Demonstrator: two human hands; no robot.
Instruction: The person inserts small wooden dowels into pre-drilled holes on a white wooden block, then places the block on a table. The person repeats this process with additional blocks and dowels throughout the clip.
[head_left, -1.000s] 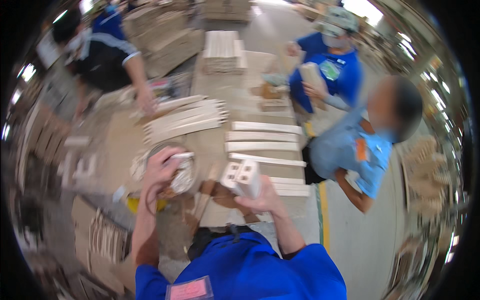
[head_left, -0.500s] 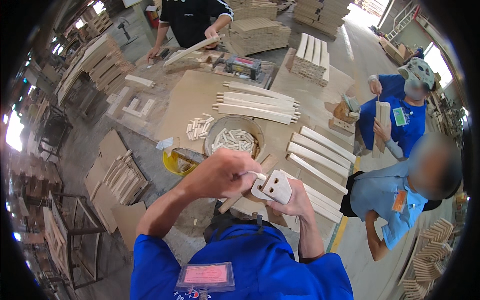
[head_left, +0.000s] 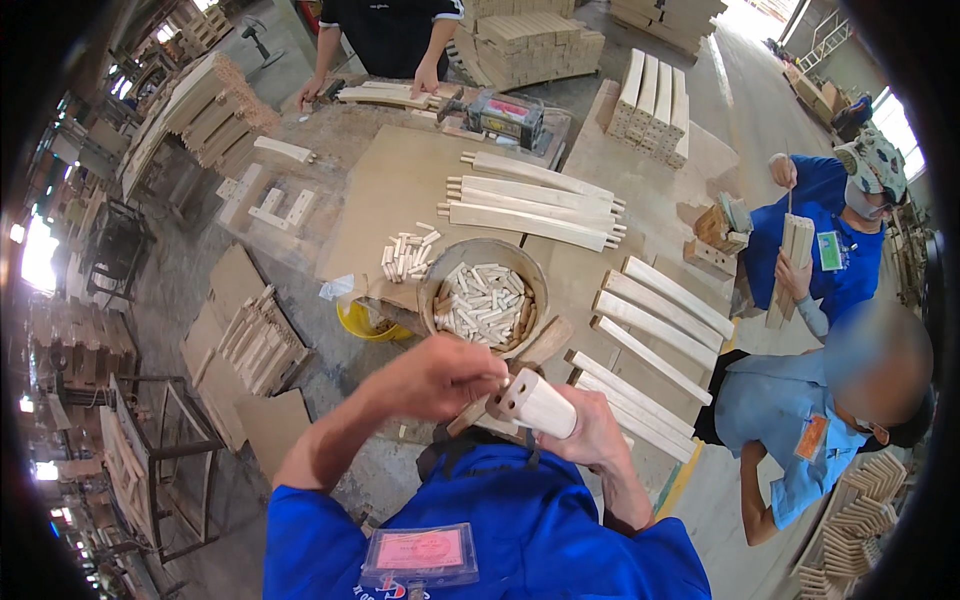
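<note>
My right hand [head_left: 592, 432] grips pale wooden pieces [head_left: 548, 407] whose drilled ends face up and to the left. My left hand [head_left: 445, 378] is closed in a pinch at those holes, on a small wooden dowel [head_left: 506, 381] that is mostly hidden by the fingers. Just beyond the hands stands a round bucket [head_left: 428, 312] full of short dowels [head_left: 485, 300]. More dowels [head_left: 408, 255] lie loose to its left. Behind the wooden pieces, a wooden bar [head_left: 543, 340] slants partly out of sight.
Curved wooden rails [head_left: 535, 210] with pegged ends lie beyond the bucket, and plain rails [head_left: 660, 310] to the right. A yellow container [head_left: 365, 322] sits left. One co-worker [head_left: 385, 40] stands across the table; two people [head_left: 815, 240] are at the right.
The wooden pieces have tilted, their drilled ends turning left and toward me. My left hand moved slightly nearer me with the dowel. The far co-worker lowered a curved rail onto the table.
</note>
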